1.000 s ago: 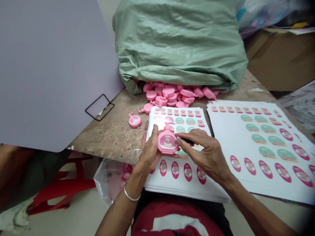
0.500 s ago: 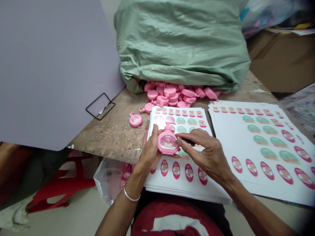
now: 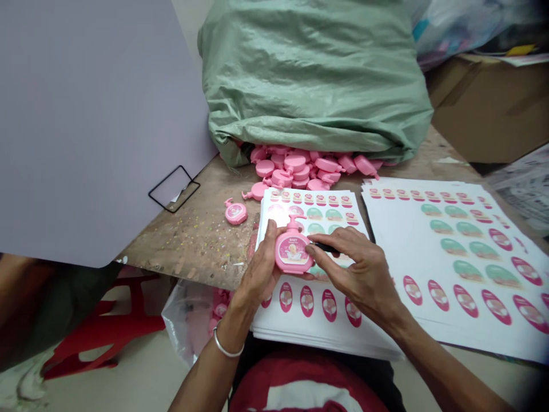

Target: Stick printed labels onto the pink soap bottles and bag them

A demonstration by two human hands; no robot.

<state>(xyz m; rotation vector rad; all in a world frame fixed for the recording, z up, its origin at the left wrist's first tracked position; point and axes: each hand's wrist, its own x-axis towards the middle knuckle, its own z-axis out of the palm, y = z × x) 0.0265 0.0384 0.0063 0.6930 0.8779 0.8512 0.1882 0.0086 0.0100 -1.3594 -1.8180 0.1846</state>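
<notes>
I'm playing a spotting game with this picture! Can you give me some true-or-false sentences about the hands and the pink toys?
1. The left hand holds a pink bottle-shaped toy. True.
2. The right hand is resting on the green sack. False: its fingertips touch the toy, over the sticker sheets; the green sack lies farther back.
3. A pile of pink toys spills from under the sack. True.
4. The lone pink toy on the table lies on the sticker sheets. False: it lies on bare wood, left of them.
5. The left wrist wears a bangle. True.
</notes>
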